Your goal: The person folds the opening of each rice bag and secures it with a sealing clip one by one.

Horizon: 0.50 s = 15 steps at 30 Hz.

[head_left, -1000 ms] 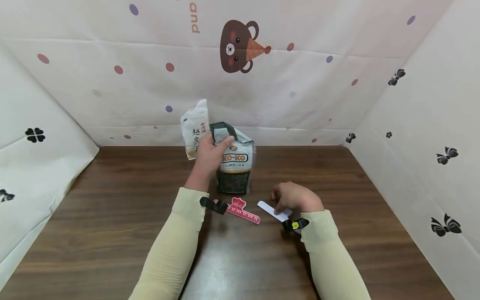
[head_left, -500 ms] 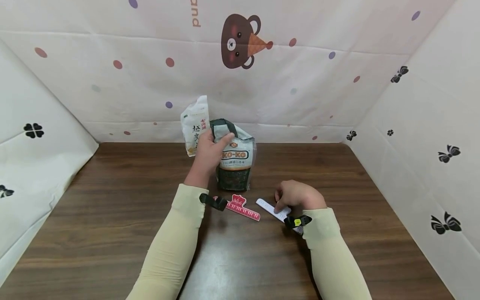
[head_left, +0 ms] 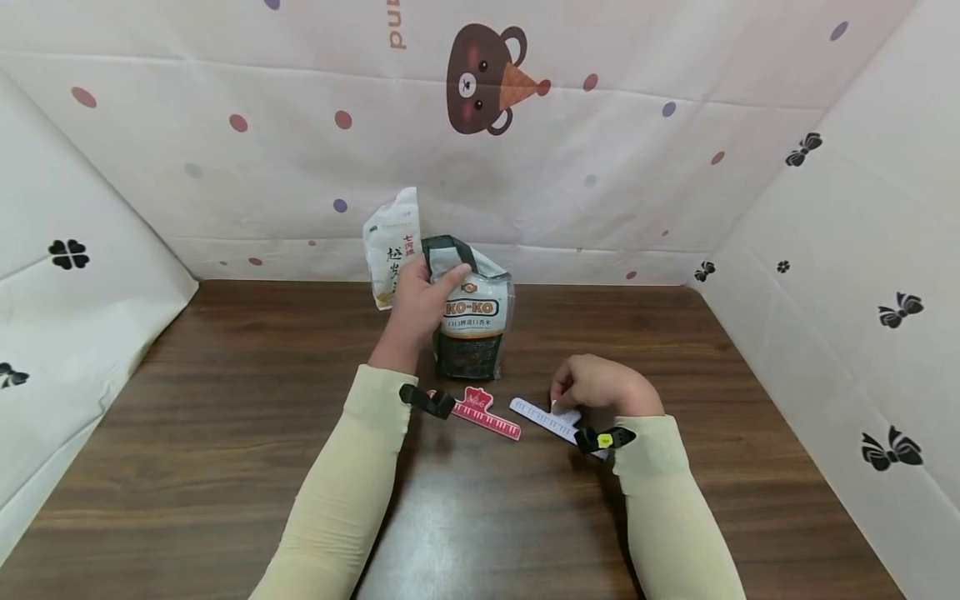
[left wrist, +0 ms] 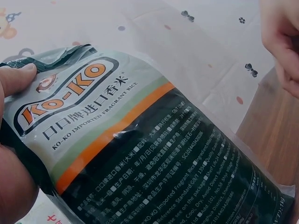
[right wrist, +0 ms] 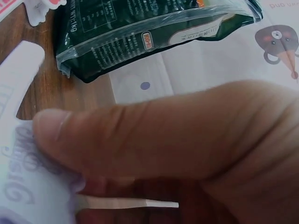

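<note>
Head view, clock from centre: red keyboard-patterned clip [head_left: 486, 419] lies on wood-grain tabletop [head_left: 225, 467], 6 o'clock. White bag with Chinese lettering [head_left: 393, 242], 10 o'clock. Party-hatted bear print [head_left: 480, 79] on back-wall cloth [head_left: 225, 183], 12. Black clover print [head_left: 68, 254], 9; black bow print [head_left: 901, 310], 3.

I could pass between the KO-KO bag [head_left: 471, 346] and my right hand [head_left: 603, 386] as far as the printed backdrop [head_left: 555, 204]; nearer me, the red clip [head_left: 483, 417] and white clip [head_left: 542, 417] leave only a narrow gap.
</note>
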Each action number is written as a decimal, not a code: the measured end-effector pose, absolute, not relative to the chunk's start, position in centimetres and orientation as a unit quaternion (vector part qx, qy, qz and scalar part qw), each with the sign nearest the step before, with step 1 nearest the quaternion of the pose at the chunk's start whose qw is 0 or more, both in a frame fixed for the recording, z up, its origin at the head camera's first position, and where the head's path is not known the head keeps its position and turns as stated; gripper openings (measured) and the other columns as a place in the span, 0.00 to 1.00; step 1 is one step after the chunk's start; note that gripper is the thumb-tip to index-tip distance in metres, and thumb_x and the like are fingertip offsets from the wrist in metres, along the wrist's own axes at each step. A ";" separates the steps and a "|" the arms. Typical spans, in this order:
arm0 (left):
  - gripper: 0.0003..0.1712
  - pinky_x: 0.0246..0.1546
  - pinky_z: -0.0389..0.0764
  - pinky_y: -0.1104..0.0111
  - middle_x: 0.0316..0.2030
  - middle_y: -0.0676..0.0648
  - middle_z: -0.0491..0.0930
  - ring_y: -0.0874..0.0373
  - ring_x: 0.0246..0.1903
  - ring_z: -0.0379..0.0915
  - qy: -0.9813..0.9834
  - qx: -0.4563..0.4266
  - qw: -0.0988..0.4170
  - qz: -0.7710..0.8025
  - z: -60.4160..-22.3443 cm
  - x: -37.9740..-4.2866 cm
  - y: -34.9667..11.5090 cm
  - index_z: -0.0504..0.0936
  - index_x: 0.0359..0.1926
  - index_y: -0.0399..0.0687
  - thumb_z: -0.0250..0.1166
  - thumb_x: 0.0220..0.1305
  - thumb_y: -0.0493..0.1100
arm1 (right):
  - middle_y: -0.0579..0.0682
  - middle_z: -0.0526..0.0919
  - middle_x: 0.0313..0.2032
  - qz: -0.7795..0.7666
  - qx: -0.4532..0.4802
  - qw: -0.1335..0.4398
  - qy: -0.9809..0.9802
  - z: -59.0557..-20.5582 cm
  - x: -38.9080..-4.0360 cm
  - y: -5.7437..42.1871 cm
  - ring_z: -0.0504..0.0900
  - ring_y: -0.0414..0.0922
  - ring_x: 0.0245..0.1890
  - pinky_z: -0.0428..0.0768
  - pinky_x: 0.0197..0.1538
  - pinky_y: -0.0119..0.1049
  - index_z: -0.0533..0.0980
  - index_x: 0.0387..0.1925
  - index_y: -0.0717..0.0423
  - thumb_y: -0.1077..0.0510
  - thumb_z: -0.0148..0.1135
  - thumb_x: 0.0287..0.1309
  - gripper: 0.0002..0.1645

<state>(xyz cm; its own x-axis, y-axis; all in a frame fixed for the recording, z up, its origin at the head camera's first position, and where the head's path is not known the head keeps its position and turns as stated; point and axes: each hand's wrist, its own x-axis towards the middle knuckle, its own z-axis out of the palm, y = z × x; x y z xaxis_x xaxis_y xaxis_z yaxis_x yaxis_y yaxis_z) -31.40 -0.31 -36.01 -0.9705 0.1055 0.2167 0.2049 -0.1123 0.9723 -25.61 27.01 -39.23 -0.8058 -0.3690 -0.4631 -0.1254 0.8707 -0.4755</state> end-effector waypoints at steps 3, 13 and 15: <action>0.15 0.44 0.78 0.63 0.41 0.46 0.81 0.56 0.41 0.79 -0.664 -0.113 0.031 -0.738 -36.0 -31.4 -0.3 0.78 0.49 0.46 0.65 0.64 0.47 | 0.45 0.80 0.28 -0.221 -0.147 0.281 0.922 -39.1 -25.7 27.1 0.76 0.43 0.30 0.74 0.35 0.37 0.80 0.27 0.48 0.64 0.60 0.58 0.09; 0.16 0.45 0.77 0.63 0.41 0.48 0.81 0.56 0.42 0.78 -0.662 -0.106 0.029 -0.741 -36.1 -31.5 -0.3 0.79 0.48 0.46 0.67 0.63 0.48 | 0.44 0.81 0.34 -0.291 -0.204 0.211 0.911 -39.0 -26.3 28.1 0.76 0.44 0.34 0.77 0.39 0.38 0.80 0.35 0.42 0.56 0.62 0.62 0.04; 0.16 0.45 0.77 0.62 0.41 0.48 0.81 0.56 0.42 0.78 -0.663 -0.106 0.029 -0.741 -36.2 -31.6 -0.3 0.79 0.48 0.47 0.67 0.63 0.48 | 0.45 0.81 0.36 -0.318 -0.214 0.206 0.900 -38.9 -26.3 28.3 0.77 0.45 0.35 0.78 0.40 0.39 0.80 0.37 0.43 0.57 0.64 0.60 0.05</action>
<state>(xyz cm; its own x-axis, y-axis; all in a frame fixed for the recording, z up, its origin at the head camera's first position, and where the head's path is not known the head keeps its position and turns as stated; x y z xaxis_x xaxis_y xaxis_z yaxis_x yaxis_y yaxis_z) -31.57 -0.29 -36.16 -0.9757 0.0980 0.1959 0.1839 -0.1197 0.9756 -26.34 28.28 -38.94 -0.8239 -0.5161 -0.2341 -0.2546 0.7061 -0.6607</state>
